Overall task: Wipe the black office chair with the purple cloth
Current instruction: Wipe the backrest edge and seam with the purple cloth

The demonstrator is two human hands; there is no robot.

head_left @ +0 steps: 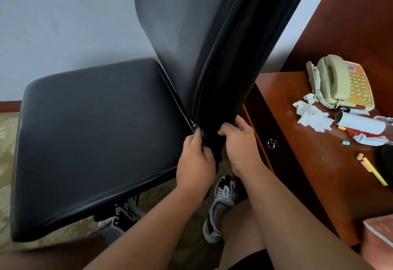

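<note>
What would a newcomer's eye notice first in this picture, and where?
The black office chair fills the left and centre, its backrest rising to the top edge. At its lower end, the left hand holds the purple cloth against the seam and the right hand grips the backrest's edge. On the wooden desk at right lies a beige telephone beside crumpled white tissue.

A pale blue-grey wall, evenly lit, ends in a dark wooden baseboard. The carpet has a beige leaf pattern. At right stands a reddish-brown wooden desk with a metal ring pull on its drawer, and a tall wooden panel rises behind it.
</note>
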